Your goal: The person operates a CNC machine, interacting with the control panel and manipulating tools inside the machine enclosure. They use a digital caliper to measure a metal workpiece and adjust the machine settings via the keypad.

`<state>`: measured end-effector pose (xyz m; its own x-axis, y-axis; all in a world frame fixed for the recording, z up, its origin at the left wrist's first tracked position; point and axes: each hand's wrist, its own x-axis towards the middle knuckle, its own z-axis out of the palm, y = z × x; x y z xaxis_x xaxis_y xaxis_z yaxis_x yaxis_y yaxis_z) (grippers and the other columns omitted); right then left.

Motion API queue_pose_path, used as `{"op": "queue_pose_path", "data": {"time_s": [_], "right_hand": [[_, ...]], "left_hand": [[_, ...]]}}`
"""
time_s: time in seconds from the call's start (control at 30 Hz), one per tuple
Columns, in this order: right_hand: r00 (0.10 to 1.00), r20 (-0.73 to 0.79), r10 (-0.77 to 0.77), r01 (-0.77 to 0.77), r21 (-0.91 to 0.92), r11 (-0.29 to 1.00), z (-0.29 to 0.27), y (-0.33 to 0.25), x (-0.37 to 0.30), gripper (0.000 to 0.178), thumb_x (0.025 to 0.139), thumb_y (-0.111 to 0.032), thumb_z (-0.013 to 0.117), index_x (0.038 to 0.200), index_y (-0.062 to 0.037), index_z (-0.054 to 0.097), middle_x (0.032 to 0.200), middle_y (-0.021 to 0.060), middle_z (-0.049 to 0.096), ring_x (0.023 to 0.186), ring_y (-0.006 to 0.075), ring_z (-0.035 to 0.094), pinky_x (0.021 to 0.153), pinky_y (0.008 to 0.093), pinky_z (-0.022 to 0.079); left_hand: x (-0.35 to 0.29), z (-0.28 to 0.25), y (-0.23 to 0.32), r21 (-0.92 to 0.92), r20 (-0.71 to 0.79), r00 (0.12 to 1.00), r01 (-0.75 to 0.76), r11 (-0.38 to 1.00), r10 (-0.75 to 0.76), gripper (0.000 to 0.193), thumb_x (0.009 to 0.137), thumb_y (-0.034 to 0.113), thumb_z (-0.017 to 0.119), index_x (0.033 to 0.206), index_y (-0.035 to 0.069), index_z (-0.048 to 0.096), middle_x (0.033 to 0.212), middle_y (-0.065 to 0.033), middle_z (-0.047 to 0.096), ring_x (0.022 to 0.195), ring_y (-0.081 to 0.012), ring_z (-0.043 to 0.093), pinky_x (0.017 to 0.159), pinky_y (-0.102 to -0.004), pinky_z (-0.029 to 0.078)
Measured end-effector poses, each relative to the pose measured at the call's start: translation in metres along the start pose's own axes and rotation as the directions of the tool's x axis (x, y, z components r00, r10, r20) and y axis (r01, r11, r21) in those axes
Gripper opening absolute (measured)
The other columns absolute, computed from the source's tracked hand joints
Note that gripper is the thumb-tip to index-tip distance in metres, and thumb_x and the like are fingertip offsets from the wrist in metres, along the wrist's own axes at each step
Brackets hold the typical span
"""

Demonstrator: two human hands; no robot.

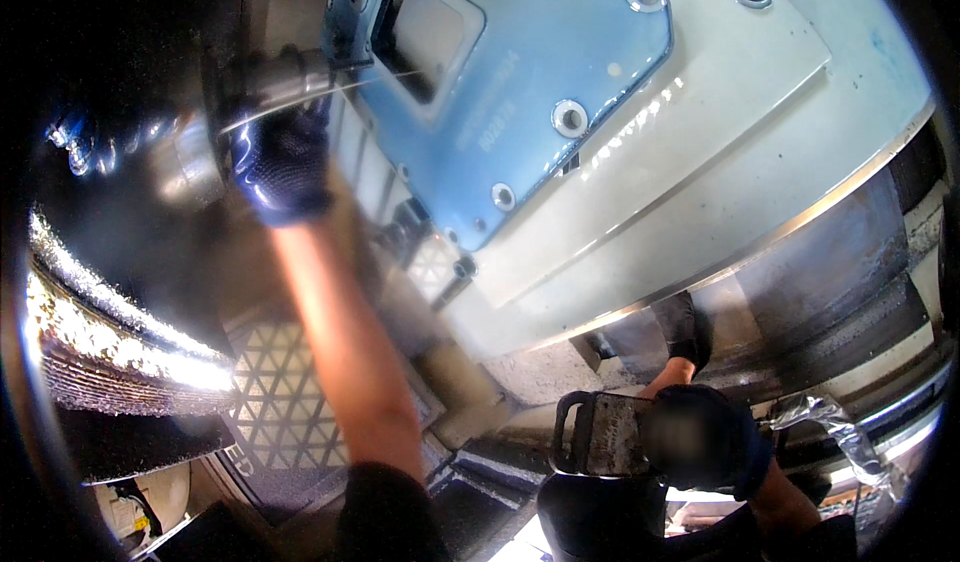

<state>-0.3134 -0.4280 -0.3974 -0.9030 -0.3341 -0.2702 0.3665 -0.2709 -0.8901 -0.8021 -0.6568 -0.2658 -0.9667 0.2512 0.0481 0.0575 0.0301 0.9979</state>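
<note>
The left hand (285, 167), in a dark blue glove, is reaching up to a metal cylinder (288, 74), which is sitting at upper left beside a blue plate (540, 72); its grip is blurring, so I cannot tell its state. The right hand (748, 450), also gloved, is showing at the right end of a dark block (617, 437) with a looped handle, lower right; blur is hiding that grip, its state undeterminable.

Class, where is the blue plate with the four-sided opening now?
In the head view, the blue plate is at upper centre, right of the gloved left hand and against the large pale panel.
</note>
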Motion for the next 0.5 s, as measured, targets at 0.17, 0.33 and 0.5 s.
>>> {"op": "queue_pose_path", "data": {"time_s": [0.17, 0.33, 0.5], "right_hand": [[0.996, -0.004, 0.093, -0.091, 0.179, 0.980, -0.013, -0.029, 0.012, 0.075, 0.071, -0.041, 0.089, 0.128, -0.0008, 0.060, 0.114, 0.0173, 0.070, 0.104, 0.0306, 0.071, 0.093, 0.0435, 0.056], [0.996, -0.043, 0.075, -0.070, 0.097, 0.993, -0.011, -0.021, 0.005, 0.074, 0.074, -0.039, 0.088, 0.129, -0.0001, 0.058, 0.114, 0.0171, 0.070, 0.104, 0.0311, 0.071, 0.092, 0.0438, 0.057], [0.995, -0.073, 0.061, -0.047, 0.175, 0.983, -0.007, -0.014, 0.006, 0.076, 0.074, -0.039, 0.088, 0.130, 0.0017, 0.056, 0.113, 0.0186, 0.070, 0.103, 0.0309, 0.071, 0.092, 0.0432, 0.057]], "left_hand": [[0.000, -0.002, 0.000, -0.001, 0.096, 0.995, 0.002, 1.000, -0.002, 0.056, 0.097, 0.032, 0.063, 0.146, 0.011, 0.047, 0.147, -0.0183, 0.047, 0.137, -0.0378, 0.044, 0.112, -0.0632, 0.039], [0.001, -0.004, 0.000, -0.032, 0.037, 0.999, 0.009, 0.999, -0.008, 0.054, 0.095, 0.033, 0.066, 0.142, 0.011, 0.051, 0.146, -0.0179, 0.049, 0.136, -0.0376, 0.046, 0.113, -0.0611, 0.039], [-0.003, 0.002, 0.001, -0.015, 0.048, 0.998, 0.031, 0.999, -0.031, 0.051, 0.094, 0.032, 0.066, 0.140, 0.012, 0.054, 0.143, -0.0179, 0.052, 0.136, -0.0368, 0.046, 0.114, -0.0616, 0.037]]}}
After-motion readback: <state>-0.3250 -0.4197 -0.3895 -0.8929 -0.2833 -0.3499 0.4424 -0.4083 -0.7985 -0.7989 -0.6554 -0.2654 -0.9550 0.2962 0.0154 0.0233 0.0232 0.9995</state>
